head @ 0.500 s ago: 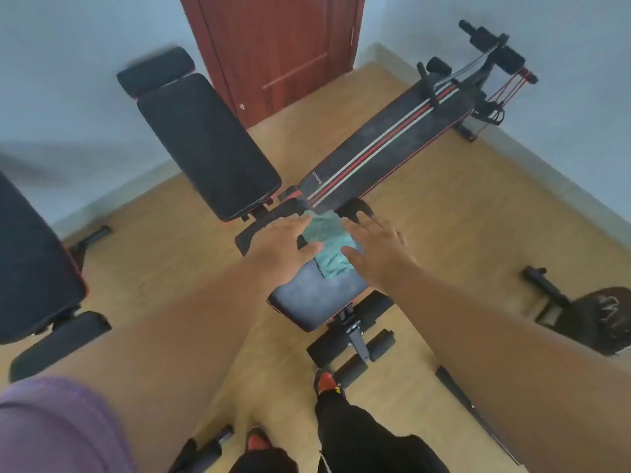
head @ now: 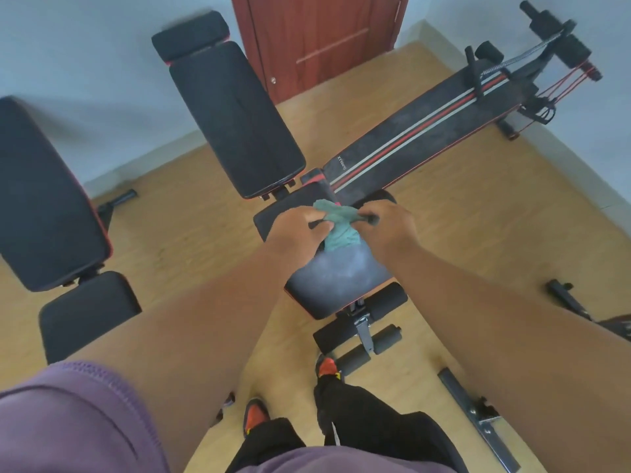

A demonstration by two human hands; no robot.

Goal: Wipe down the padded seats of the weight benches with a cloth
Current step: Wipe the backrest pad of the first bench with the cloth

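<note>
Head view, looking down. A wood-grain floor (head: 478,240) meets pale blue-grey walls (head: 68,56); a reddish-brown panelled door (head: 321,39) stands beyond the hands. Directly beneath the hands lies the padded seat (head: 338,285) of a weight bench, a dark, smooth, rounded-rectangular surface with red edge piping and a dull, hazy sheen. Its inclined backrest (head: 235,117), black and oblong, rises beyond the left hand (head: 297,230). Beyond the right hand (head: 392,227) a long flat board (head: 426,131) with red and grey lengthwise stripes runs away toward the corner, ending in cylindrical foam rollers and red cords. Far to the left of the left hand, a second black padded bench (head: 47,199) stands well apart.

The cloth (head: 339,230), a crumpled teal fabric with a soft nap, is bunched between both hands, just above the far part of the seat. Left hand: fingers curled, gripping one edge of the cloth. Right hand: fingers curled, pinching the opposite edge. Below the seat, nearer the person, black foam leg rollers (head: 386,298) sit on a metal post.
</note>
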